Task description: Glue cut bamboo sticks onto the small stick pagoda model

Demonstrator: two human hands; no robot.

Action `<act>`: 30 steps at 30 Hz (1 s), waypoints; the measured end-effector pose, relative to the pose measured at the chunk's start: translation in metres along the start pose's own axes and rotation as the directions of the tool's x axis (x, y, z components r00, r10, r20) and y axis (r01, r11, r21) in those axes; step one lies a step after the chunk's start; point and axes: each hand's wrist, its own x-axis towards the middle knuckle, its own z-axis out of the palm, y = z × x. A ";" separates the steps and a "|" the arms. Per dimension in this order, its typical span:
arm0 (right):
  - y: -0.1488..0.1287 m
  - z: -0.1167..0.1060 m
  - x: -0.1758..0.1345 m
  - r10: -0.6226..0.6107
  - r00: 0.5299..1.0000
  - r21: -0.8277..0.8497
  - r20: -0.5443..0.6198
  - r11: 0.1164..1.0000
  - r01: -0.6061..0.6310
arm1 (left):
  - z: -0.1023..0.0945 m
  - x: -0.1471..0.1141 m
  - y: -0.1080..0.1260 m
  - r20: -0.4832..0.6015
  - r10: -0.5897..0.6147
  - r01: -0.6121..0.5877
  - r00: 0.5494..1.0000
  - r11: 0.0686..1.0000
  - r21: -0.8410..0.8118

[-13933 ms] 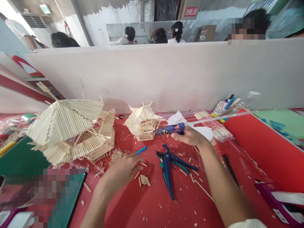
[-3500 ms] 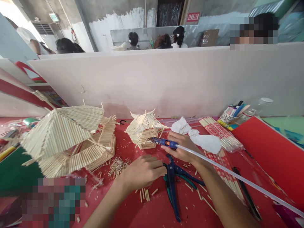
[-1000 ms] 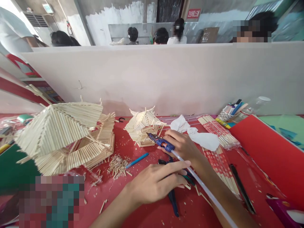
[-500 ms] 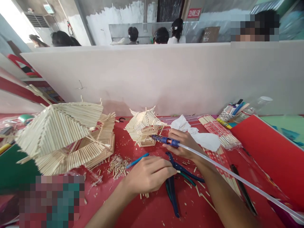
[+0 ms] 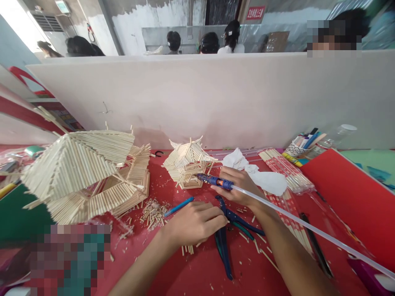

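Note:
My right hand [image 5: 237, 185] is closed round a blue hot glue gun [image 5: 216, 181], from whose back a long clear glue stick [image 5: 284, 213] runs to the lower right. The nozzle reaches the small pavilion-shaped model [image 5: 189, 162] of pale wooden sticks; whether it touches is unclear. Nearer to me, my left hand [image 5: 197, 222] pinches a short wooden stick, mostly hidden at the fingertips. Just beyond those fingertips lie dark blue pliers [image 5: 224, 253] with their handles spread. A blue pen [image 5: 179, 206] rests behind my left hand.
A larger stick-built pavilion [image 5: 77, 164] stands left, beside a heap of stick offcuts [image 5: 156, 213]. White tissue [image 5: 268, 183], packs of sticks [image 5: 285, 169], a pen cup [image 5: 296, 148] and a red board [image 5: 348, 197] are right. A pale partition [image 5: 197, 98] closes the back; people sit beyond.
My left hand has shifted slightly left, and the stick end at its fingertips shows less. The right hand and glue gun have hardly moved. The view has tilted a little.

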 end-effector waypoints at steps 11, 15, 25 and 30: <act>0.001 -0.001 0.000 -0.026 1.000 -0.012 0.009 1.000 0.026 | -0.009 0.000 -0.004 -0.075 0.069 -0.063 0.995 0.994 0.084; -0.001 -0.001 0.001 -0.023 1.000 0.023 0.005 0.999 0.023 | -0.019 -0.004 -0.009 -0.136 0.073 -0.058 0.988 0.991 0.117; 0.001 -0.006 0.001 -0.020 0.997 0.213 0.077 0.977 0.004 | -0.027 -0.020 -0.019 -0.308 0.058 0.012 0.950 0.975 0.221; -0.004 -0.004 0.002 -0.023 0.997 0.216 0.080 0.976 0.005 | -0.024 -0.023 -0.020 -0.312 0.088 -0.007 0.946 0.968 0.252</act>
